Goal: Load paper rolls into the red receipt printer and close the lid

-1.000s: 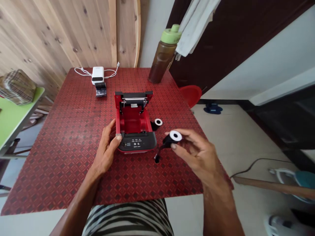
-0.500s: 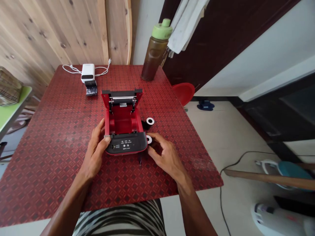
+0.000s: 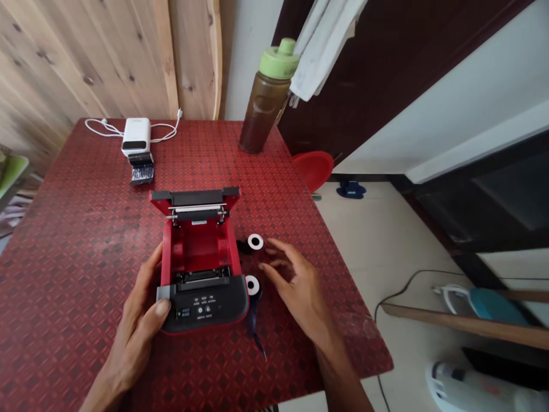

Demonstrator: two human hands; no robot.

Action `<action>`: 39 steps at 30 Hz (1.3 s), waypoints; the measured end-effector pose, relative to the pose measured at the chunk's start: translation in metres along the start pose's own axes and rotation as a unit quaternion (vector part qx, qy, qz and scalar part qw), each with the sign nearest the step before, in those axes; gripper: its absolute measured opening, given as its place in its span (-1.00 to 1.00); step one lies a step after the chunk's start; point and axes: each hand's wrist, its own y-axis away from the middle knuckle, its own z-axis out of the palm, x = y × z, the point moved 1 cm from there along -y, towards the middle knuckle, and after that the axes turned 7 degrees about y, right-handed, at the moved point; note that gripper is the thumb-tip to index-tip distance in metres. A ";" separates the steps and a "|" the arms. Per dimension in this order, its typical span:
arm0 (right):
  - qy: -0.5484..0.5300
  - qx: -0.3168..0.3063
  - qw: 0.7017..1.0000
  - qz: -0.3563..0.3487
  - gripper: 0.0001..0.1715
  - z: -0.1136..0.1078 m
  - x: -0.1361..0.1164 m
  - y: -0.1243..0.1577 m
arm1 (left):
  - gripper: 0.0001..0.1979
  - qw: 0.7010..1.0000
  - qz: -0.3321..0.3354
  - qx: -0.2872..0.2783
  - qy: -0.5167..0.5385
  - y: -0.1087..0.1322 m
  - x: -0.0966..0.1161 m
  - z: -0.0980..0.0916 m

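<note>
A red and black label printer (image 3: 205, 306) sits on the table with its lid raised and its roll bay bare. My left hand (image 3: 139, 320) grips its left side, thumb on the front corner and fingers along the side wall. Right of the printer are two small black rolls with white ends: a farther roll (image 3: 255, 242) and a nearer roll (image 3: 253, 285) close against the printer's side. A dark strip (image 3: 255, 337) trails from the nearer one. My right hand (image 3: 295, 280) hovers just right of the rolls, fingers apart, holding nothing.
A white device (image 3: 136, 134) with a white cable and a dark strip stands at the table's back left. A green-capped bottle (image 3: 263, 106) is at the back. Beyond the patterned red table (image 3: 86, 274) are a red stool (image 3: 315, 169) and a black cord (image 3: 412, 280).
My right hand has come away from the nearer roll, its fingers now spread beside the farther roll. My left hand still grips the printer. The view has shifted, and the printer looks closer.
</note>
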 end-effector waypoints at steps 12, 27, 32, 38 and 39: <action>0.003 0.041 0.999 -0.016 -0.65 0.006 -0.018 -0.021 | -0.25 1.000 -0.011 -0.006 -0.016 0.012 0.003 0.001; 0.303 -0.206 0.860 -0.355 -0.68 0.010 -0.146 -0.042 | -0.24 0.999 0.015 -0.047 -0.003 0.006 0.008 0.004; 0.371 -0.224 0.845 -0.314 -0.68 0.027 -0.151 -0.038 | -0.23 0.999 0.018 -0.047 -0.001 0.005 0.007 0.002; 0.409 -0.245 0.823 -0.309 -0.74 0.038 -0.155 -0.047 | -0.25 0.999 0.022 -0.046 0.012 0.004 0.013 0.006; 0.418 -0.251 0.819 -0.304 -0.74 0.041 -0.156 -0.050 | -0.25 0.999 0.021 -0.045 0.013 0.004 0.013 0.006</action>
